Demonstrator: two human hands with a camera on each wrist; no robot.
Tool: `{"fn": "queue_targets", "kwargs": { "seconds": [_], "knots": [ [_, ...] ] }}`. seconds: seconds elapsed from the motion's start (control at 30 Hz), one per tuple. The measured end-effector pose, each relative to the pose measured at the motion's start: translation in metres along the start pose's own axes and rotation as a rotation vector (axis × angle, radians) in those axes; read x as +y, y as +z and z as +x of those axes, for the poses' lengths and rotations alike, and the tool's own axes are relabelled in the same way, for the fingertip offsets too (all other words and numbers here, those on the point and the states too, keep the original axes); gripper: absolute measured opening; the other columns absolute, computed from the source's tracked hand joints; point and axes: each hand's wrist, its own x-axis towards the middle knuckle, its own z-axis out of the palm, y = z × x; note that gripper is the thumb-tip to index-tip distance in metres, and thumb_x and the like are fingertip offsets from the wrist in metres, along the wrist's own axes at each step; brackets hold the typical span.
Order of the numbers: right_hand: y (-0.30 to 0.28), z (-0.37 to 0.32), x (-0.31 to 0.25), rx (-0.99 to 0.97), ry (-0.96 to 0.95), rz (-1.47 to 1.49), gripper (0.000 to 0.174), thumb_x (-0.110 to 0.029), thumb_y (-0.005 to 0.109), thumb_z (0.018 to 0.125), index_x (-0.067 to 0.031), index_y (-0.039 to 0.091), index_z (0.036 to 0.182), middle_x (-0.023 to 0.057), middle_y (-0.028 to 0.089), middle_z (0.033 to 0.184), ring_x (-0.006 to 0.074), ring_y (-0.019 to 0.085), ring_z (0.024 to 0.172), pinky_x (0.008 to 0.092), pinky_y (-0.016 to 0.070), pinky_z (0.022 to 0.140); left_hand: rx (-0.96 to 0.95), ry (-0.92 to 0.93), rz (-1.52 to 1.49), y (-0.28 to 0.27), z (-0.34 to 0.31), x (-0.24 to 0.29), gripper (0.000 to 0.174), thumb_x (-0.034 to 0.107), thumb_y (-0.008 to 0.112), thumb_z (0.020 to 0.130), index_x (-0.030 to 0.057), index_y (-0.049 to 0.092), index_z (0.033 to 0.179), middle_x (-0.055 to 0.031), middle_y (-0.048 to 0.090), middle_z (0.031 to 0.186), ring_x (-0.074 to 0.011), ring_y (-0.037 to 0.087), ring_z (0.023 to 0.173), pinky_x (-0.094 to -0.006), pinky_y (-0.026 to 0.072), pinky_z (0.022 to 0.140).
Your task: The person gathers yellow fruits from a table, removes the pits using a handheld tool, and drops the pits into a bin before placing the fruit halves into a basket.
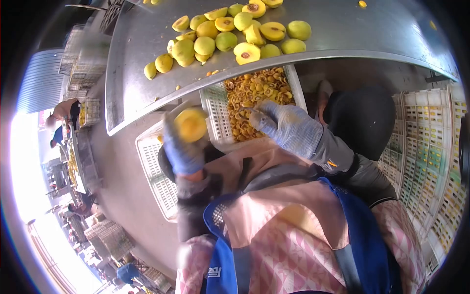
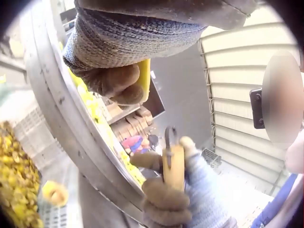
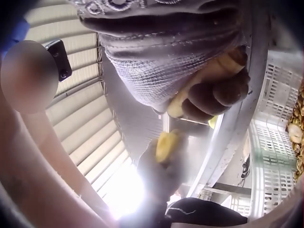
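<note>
My gloved left hand (image 1: 182, 152) grips a yellow peach half (image 1: 191, 125), blurred in the head view, left of the crate of scraps. In the left wrist view its fingers curl over the edge of that peach half (image 2: 145, 78). My gloved right hand (image 1: 291, 128) is in front of the crate and holds a pitting tool (image 2: 174, 166) with a wooden handle and a curved metal end. The right wrist view shows fingers wrapped round the handle (image 3: 205, 80). An orange-yellow piece (image 2: 55, 193) overlaps the crate wall in the left wrist view.
Whole and halved peaches (image 1: 225, 41) lie on the metal table (image 1: 142, 83). Below its edge, a white crate (image 1: 215, 110) contains cut scraps (image 1: 264, 88). Another white crate (image 1: 161, 188) stands left, with stacked crates (image 1: 426, 147) at the right. Other people (image 1: 63, 112) work far left.
</note>
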Motion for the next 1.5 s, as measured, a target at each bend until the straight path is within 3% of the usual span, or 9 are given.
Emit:
{"fn": "queue_targets", "kwargs": {
  "seconds": [0.2, 0.27, 0.4, 0.6, 0.73, 0.87, 0.93, 1.03, 1.5],
  "knots": [
    [-0.004, -0.004, 0.007, -0.036, 0.004, -0.302, 0.035, -0.037, 0.06, 0.097, -0.0025, 0.061, 0.093, 0.0218, 0.063, 0.071, 0.0424, 0.064, 0.069, 0.0473, 0.0505, 0.061, 0.257, 0.002, 0.583, -0.193, 0.011, 0.023, 0.044, 0.042, 0.054, 0.099, 0.0012, 0.068, 0.108, -0.0076, 0.07, 0.091, -0.0151, 0.067, 0.074, -0.0243, 0.0519, 0.057],
    [-0.003, -0.004, 0.005, -0.057, -0.003, -0.369, 0.035, -0.037, 0.06, 0.097, -0.0024, 0.061, 0.092, 0.0219, 0.063, 0.071, 0.0423, 0.064, 0.069, 0.0478, 0.0507, 0.061, -0.273, 0.336, 1.707, -0.266, 0.03, 0.013, 0.024, 0.019, 0.062, 0.094, -0.0004, 0.067, 0.108, -0.0102, 0.069, 0.099, -0.0176, 0.065, 0.09, -0.0313, 0.0527, 0.081],
    [0.001, 0.002, 0.007, -0.093, -0.007, -0.428, 0.037, -0.04, 0.059, 0.095, -0.0033, 0.062, 0.094, 0.0213, 0.065, 0.071, 0.0404, 0.066, 0.07, 0.0496, 0.0526, 0.063, -0.002, 0.415, 1.291, -0.123, 0.069, 0.045, 0.038, 0.005, 0.07, 0.083, 0.0074, 0.066, 0.121, -0.0125, 0.064, 0.125, -0.0273, 0.062, 0.111, -0.0343, 0.0477, 0.098],
    [-0.007, 0.01, 0.002, -0.031, 0.054, -0.355, 0.038, -0.041, 0.057, 0.096, -0.0033, 0.06, 0.097, 0.0217, 0.065, 0.072, 0.0413, 0.066, 0.071, 0.0503, 0.0522, 0.063, -0.558, 0.886, 1.424, 0.04, 0.185, 0.016, 0.053, 0.016, 0.075, 0.078, 0.0138, 0.061, 0.13, -0.0135, 0.054, 0.138, -0.0326, 0.053, 0.125, -0.0385, 0.0433, 0.106],
    [-0.009, 0.009, 0.007, 0.037, 0.07, -0.281, 0.038, -0.041, 0.058, 0.096, -0.003, 0.059, 0.099, 0.0222, 0.065, 0.073, 0.0416, 0.066, 0.07, 0.0502, 0.0521, 0.063, -0.696, 0.588, 1.859, 0.082, 0.211, 0.007, 0.055, 0.018, 0.077, 0.078, 0.0133, 0.061, 0.13, -0.0139, 0.055, 0.135, -0.0338, 0.054, 0.121, -0.0393, 0.0446, 0.103],
    [-0.015, 0.008, -0.004, 0.12, 0.016, -0.121, 0.039, -0.042, 0.059, 0.096, -0.0024, 0.057, 0.1, 0.0222, 0.064, 0.073, 0.0411, 0.065, 0.068, 0.0486, 0.0519, 0.062, -0.444, 0.563, 1.275, 0.051, 0.184, 0.004, 0.051, 0.027, 0.071, 0.086, 0.0083, 0.058, 0.132, -0.0154, 0.06, 0.127, -0.027, 0.061, 0.107, -0.0353, 0.0499, 0.092],
    [-0.015, 0.01, -0.008, 0.126, 0.01, -0.036, 0.04, -0.042, 0.058, 0.097, -0.0019, 0.057, 0.099, 0.0219, 0.064, 0.072, 0.0411, 0.065, 0.068, 0.0479, 0.0517, 0.061, -0.495, -0.054, -0.001, 0.043, 0.145, 0.01, 0.052, 0.033, 0.06, 0.093, 0.0005, 0.053, 0.133, -0.0165, 0.061, 0.122, -0.025, 0.064, 0.099, -0.033, 0.0535, 0.082],
    [-0.009, 0.01, -0.006, 0.105, 0.019, -0.074, 0.041, -0.042, 0.058, 0.097, -0.0006, 0.056, 0.098, 0.0218, 0.063, 0.072, 0.0409, 0.064, 0.067, 0.0465, 0.0509, 0.059, -0.45, -0.269, -0.479, 0.041, 0.092, -0.005, 0.057, 0.04, 0.047, 0.098, -0.0037, 0.047, 0.135, -0.0197, 0.062, 0.114, -0.0267, 0.064, 0.087, -0.0326, 0.0533, 0.065],
    [0.002, 0.01, -0.005, 0.255, -0.079, -0.043, 0.036, -0.034, 0.062, 0.097, 0.0007, 0.057, 0.103, 0.0212, 0.064, 0.075, 0.0388, 0.064, 0.066, 0.0452, 0.0504, 0.058, -0.349, -0.065, -0.522, 0.087, 0.012, -0.018, 0.053, 0.045, 0.048, 0.102, 0.0012, 0.052, 0.132, -0.0166, 0.063, 0.111, -0.0237, 0.061, 0.103, -0.036, 0.0513, 0.09]
  ]
}}
